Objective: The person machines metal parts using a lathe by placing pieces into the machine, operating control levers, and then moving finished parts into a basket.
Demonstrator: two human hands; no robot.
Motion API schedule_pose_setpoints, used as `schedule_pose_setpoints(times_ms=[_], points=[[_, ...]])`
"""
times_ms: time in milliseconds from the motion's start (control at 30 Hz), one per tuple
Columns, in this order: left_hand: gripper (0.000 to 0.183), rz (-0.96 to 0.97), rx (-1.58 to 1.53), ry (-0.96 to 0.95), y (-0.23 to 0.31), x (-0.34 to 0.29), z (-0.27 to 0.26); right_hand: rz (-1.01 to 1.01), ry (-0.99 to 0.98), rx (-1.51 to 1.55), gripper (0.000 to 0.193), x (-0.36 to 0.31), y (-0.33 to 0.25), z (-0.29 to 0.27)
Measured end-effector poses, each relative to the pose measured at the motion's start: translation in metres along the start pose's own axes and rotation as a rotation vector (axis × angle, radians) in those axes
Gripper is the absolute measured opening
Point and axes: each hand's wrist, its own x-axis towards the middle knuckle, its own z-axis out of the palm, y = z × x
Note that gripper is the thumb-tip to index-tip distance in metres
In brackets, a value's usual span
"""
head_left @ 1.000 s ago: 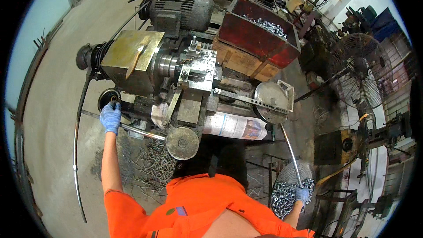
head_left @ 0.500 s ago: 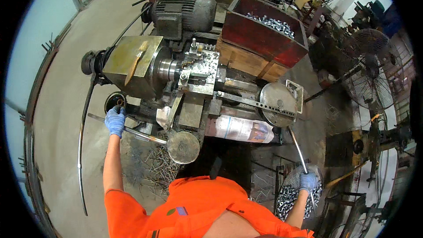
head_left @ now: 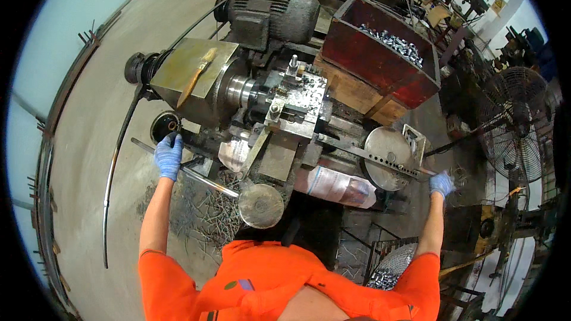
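My left hand (head_left: 169,159), in a blue glove, is closed round a dark knob (head_left: 173,137) beside a round black housing (head_left: 165,126) on the front of a lathe-like machine. The glove partly hides the knob. At the right, my gloved right hand (head_left: 441,184) grips a metal lever (head_left: 426,171) beside a large round metal disc (head_left: 388,157). A perforated flat bar (head_left: 369,155) runs from the slide to that disc. Between my hands lie the bright spindle collar (head_left: 239,91) and the metal tool slide (head_left: 297,104).
A wooden-handled brush (head_left: 196,78) lies on the headstock (head_left: 193,62). Behind stand a motor (head_left: 273,15) and a red box (head_left: 380,59) of small metal parts. A mesh basket (head_left: 403,255) of parts is low right, near a fan (head_left: 514,122). A rod (head_left: 211,183) juts out front.
My right hand has swung the lever up and away, from above the mesh basket to beside the disc. My left hand stays by the round housing. The whole view has shifted slightly.
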Motion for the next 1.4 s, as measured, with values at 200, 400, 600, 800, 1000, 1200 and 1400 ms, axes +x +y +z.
schedule_pose_setpoints(times_ms=[200,400,600,800,1000,1200,1400], points=[[0.029,0.051,-0.564,0.292,-0.041,-0.002,-0.036,-0.285,0.326,0.158,0.064,-0.033,-0.004,0.018],[0.032,-0.058,0.063,-0.051,-0.137,-0.021,-0.003,-0.344,0.257,0.375,0.049,-0.073,0.044,0.028],[0.041,0.559,0.946,-0.562,-0.123,-0.013,0.057,-0.44,0.144,0.651,0.027,-0.095,0.03,0.0],[0.035,0.083,0.445,0.018,-0.137,-0.082,0.122,-0.655,0.178,0.849,0.018,-0.13,-0.038,-0.068],[0.035,0.361,0.831,-0.569,-0.13,-0.027,0.077,-1.043,-0.032,0.739,0.034,-0.178,-0.176,-0.201],[0.034,0.155,0.596,-0.589,-0.082,-0.035,0.003,-1.215,-0.177,0.463,0.054,-0.225,-0.316,-0.255],[0.032,-0.021,0.076,-0.31,-0.102,-0.027,-0.112,-1.188,-0.253,0.834,0.044,-0.227,-0.371,-0.23]])
